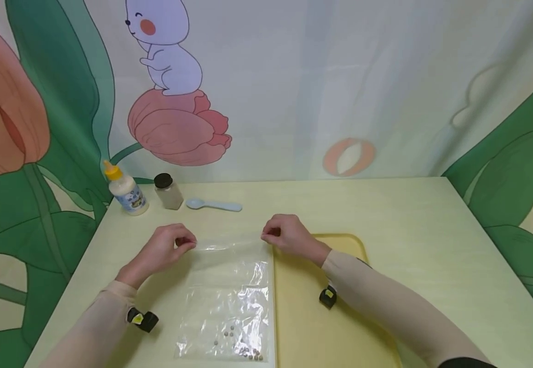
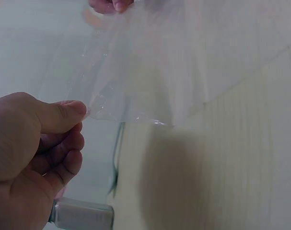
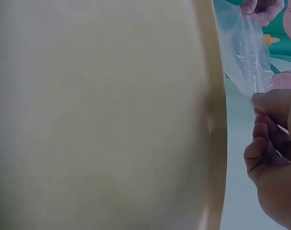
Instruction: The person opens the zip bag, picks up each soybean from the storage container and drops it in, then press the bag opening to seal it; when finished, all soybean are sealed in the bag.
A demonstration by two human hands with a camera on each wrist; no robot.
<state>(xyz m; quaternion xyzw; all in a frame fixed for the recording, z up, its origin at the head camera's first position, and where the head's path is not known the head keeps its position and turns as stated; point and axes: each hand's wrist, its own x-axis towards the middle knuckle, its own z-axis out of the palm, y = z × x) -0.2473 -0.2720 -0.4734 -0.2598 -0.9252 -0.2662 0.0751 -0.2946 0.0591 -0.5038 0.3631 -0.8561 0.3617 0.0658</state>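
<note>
A clear plastic bag (image 1: 227,296) hangs stretched between my two hands, its top edge raised toward the back of the table. My left hand (image 1: 167,248) pinches the upper left corner between thumb and forefinger; the left wrist view shows the thumb (image 2: 68,112) on the film. At the upper right corner, my right hand (image 1: 286,235) pinches the film the same way, seen also in the right wrist view as a hand (image 3: 277,143) with the other fingers curled. Several small round brownish pieces (image 1: 254,353) lie at the bag's lower end, mostly toward its right corner.
A yellow tray (image 1: 312,317) lies right of the bag, beneath my right forearm. Along the back left stand a glue bottle (image 1: 130,197) with a yellow cap and a small jar (image 1: 169,194) with a black lid. Beside them lies a pale blue spoon (image 1: 215,205). A printed curtain (image 1: 266,92) hangs behind the table.
</note>
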